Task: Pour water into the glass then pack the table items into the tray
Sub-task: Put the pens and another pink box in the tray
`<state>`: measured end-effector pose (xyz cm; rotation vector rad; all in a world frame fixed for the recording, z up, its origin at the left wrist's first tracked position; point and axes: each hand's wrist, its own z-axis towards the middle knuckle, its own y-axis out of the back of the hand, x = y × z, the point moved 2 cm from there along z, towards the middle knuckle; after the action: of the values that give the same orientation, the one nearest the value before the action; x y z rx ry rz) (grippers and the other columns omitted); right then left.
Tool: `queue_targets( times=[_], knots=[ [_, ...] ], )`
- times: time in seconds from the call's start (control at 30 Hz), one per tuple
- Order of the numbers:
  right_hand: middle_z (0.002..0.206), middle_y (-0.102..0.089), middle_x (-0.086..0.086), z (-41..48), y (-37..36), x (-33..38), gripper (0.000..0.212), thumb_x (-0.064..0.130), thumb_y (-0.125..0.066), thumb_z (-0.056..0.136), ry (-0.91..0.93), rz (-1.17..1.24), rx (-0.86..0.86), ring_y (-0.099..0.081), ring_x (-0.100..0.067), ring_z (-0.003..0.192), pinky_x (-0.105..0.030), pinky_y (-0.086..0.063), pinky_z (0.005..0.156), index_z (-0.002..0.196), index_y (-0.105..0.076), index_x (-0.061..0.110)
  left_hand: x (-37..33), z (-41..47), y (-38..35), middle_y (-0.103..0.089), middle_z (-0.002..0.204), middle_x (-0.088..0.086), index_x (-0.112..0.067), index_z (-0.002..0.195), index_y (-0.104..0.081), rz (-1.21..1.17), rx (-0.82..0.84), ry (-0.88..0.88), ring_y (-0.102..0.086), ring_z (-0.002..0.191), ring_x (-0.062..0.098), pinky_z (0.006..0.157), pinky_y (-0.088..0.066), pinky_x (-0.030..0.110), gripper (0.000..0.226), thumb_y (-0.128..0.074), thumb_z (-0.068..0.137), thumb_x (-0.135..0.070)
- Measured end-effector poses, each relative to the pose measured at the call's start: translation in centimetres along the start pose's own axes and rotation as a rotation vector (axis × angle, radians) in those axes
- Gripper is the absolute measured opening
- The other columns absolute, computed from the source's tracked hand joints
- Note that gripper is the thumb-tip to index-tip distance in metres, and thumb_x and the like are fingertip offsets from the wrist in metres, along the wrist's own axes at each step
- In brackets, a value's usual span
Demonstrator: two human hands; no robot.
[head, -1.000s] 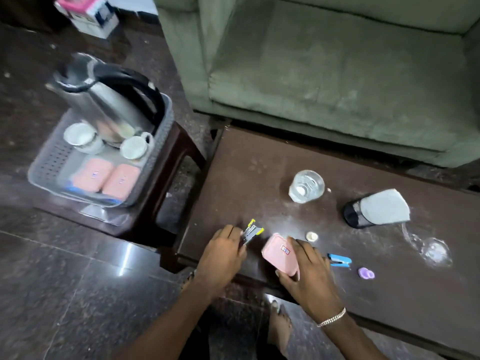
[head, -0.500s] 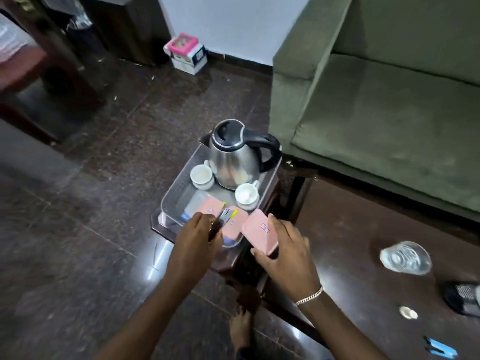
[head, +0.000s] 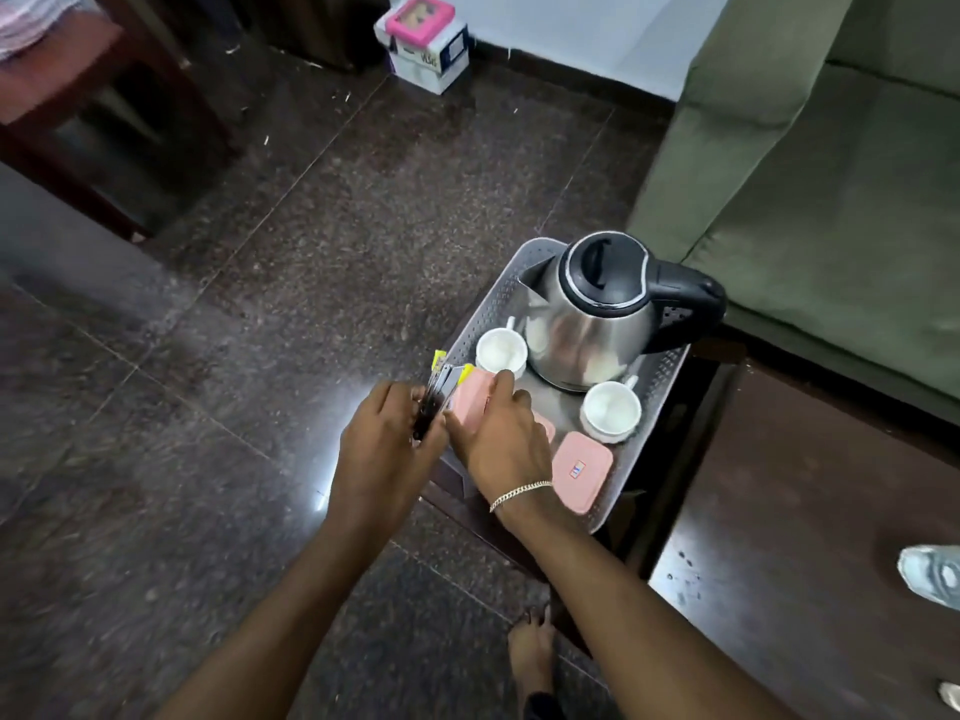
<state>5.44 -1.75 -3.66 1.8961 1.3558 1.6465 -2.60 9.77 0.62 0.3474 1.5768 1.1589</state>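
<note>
A grey plastic tray (head: 488, 298) sits on a small dark side table and holds a steel kettle (head: 592, 319) with a black handle, two white cups (head: 501, 350) (head: 610, 410) and a pink box (head: 579, 470). My left hand (head: 387, 439) grips a bundle of sachets (head: 441, 381) with yellow tips at the tray's near-left edge. My right hand (head: 501, 433) holds another pink box (head: 470, 402) over the tray's left end. The glass (head: 932, 574) shows at the right edge on the coffee table (head: 789, 511).
A green sofa (head: 831, 174) stands behind the tray and coffee table. A white and pink carton (head: 426, 44) sits on the floor by the wall. A dark wooden stand is at top left. My bare foot (head: 532, 652) rests on the floor below the side table.
Both hands carried the sachets and the pink box from the coffee table to the tray's left end. My view swung left, so most coffee table items left the frame.
</note>
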Motion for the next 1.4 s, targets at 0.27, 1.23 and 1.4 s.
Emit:
queue_targets(
  times=[0.27, 1.23, 1.4],
  knots=[
    [0.115, -0.049, -0.013, 1.5, -2.4, 0.8, 0.064, 0.067, -0.052, 0.089, 0.022, -0.106, 0.064, -0.064, -0.047, 0.093, -0.046, -0.045, 0.066, 0.125, -0.04, 0.015, 2.1, 2.5, -0.4, -0.054, 0.093, -0.011, -0.017, 0.101, -0.064, -0.001, 0.029, 0.048, -0.059, 0.078, 0.019, 0.072, -0.055, 0.038, 0.023, -0.07, 0.081, -0.027],
    [0.116, -0.05, -0.007, -4.9, 4.5, -9.8, 0.031, 0.024, -0.069, 0.088, 0.137, -0.053, -0.187, -0.064, -0.031, 0.091, -0.038, -0.056, 0.079, 0.117, -0.064, 0.012, -0.3, 1.1, -5.9, -0.063, 0.112, 0.023, 0.003, 0.118, -0.062, 0.385, 0.258, 0.162, -0.065, 0.099, 0.043, 0.082, -0.054, 0.049, 0.04, -0.073, 0.09, -0.024],
    [0.113, -0.049, 0.0, -9.2, 7.7, -15.1, 0.031, 0.032, -0.067, 0.093, 0.081, 0.004, -0.301, -0.063, -0.02, 0.08, -0.032, -0.057, 0.066, 0.121, -0.06, 0.021, -5.2, -0.9, -7.8, -0.063, 0.113, 0.026, 0.003, 0.119, -0.062, 0.366, 0.247, -0.023, -0.064, 0.097, 0.049, 0.077, -0.055, 0.052, 0.043, -0.079, 0.086, -0.019]
  ],
)
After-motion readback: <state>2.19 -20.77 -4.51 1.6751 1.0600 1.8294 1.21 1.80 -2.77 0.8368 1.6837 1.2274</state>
